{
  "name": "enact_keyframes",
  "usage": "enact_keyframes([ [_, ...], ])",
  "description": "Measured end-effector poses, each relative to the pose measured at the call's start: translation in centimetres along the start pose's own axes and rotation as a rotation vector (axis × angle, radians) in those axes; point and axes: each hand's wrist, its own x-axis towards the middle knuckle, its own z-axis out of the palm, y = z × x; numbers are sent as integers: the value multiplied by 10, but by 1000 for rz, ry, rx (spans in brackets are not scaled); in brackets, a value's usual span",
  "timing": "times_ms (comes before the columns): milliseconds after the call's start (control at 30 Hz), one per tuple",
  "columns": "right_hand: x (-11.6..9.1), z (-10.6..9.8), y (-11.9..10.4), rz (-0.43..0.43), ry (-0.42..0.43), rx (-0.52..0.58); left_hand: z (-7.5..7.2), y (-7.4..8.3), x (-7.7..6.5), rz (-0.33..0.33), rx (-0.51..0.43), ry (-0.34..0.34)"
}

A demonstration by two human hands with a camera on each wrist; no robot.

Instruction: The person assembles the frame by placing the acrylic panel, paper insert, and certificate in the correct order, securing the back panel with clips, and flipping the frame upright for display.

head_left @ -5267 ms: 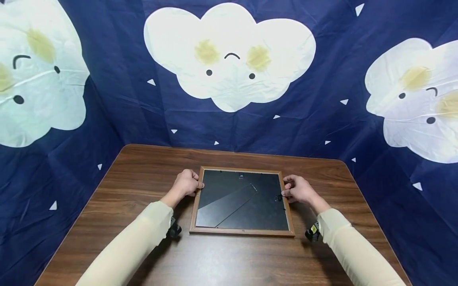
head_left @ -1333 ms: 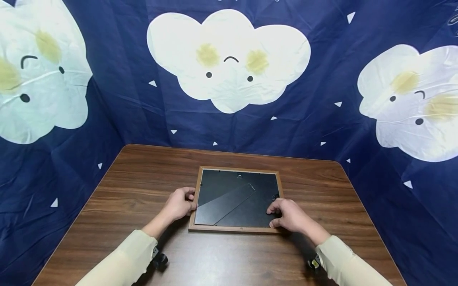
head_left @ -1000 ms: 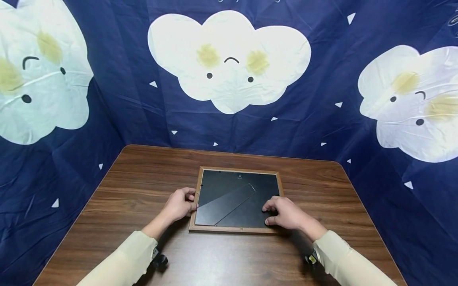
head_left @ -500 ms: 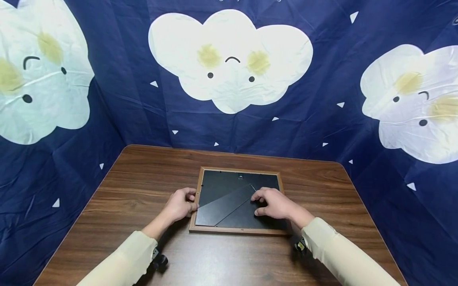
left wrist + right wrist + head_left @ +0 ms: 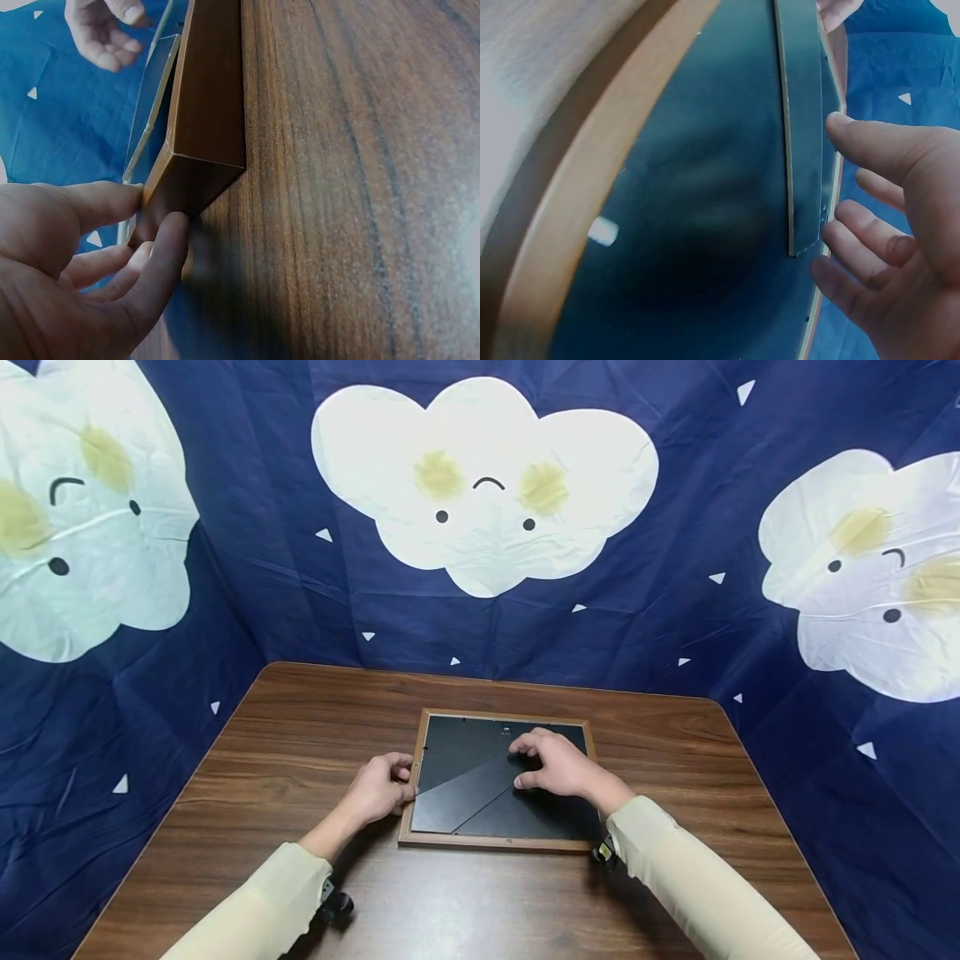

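A wooden picture frame (image 5: 510, 842) lies face down on the table, its black backing board (image 5: 461, 743) upward. A slanted easel leg (image 5: 461, 797) lies folded along the backing; the right wrist view also shows this leg (image 5: 804, 135). At the frame's left side my left hand (image 5: 375, 789) grips the edge. In the left wrist view, the left thumb (image 5: 112, 201) is on the upper edge and a finger touches the side of the frame (image 5: 210, 90). Over the leg's upper end hovers my right hand (image 5: 558, 766), fingers loosely bent and holding nothing.
The brown wood-grain table (image 5: 315, 710) has rounded far corners. Dark blue cloth (image 5: 255, 560) with white clouds hangs behind and at both sides. Each wrist carries a small black camera, like the left one (image 5: 337, 906).
My right hand has moved from the frame's right edge, up and left across the backing to the leg's upper end. Earlier the left hand shifted nearer along the left edge; lately it stays still.
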Motion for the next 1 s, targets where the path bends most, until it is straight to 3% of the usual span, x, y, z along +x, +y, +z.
enact_keyframes([
  [333, 17, 7, -8, -11, -4, -35, -1, 0, 0, -3, 2, 1],
  [733, 24, 17, -19, -15, -108, -107, 1, -2, 1, -4, 17, 6],
  [1000, 24, 16, -21, -14, -134, -138, 0, -2, 1, -7, 15, 11],
])
